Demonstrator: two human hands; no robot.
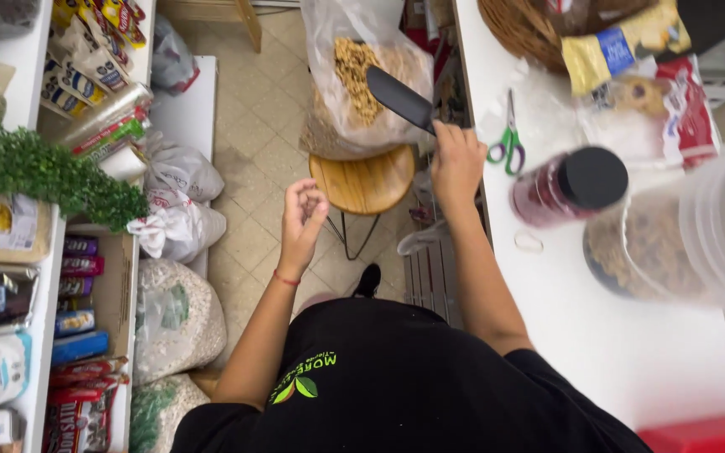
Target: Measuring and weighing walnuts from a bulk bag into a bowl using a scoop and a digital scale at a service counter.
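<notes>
Blurred, edge-cropped clear tub [715, 226]

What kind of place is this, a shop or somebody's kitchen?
Probably a small food shop. Shelves hold packaged goods, sacks of grain stand on the floor, and the right hand holds a black scoop over a bag of nuts.

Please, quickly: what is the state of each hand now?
Left hand: holds nothing, fingers curled.
Right hand: closed on the black scoop.
</notes>
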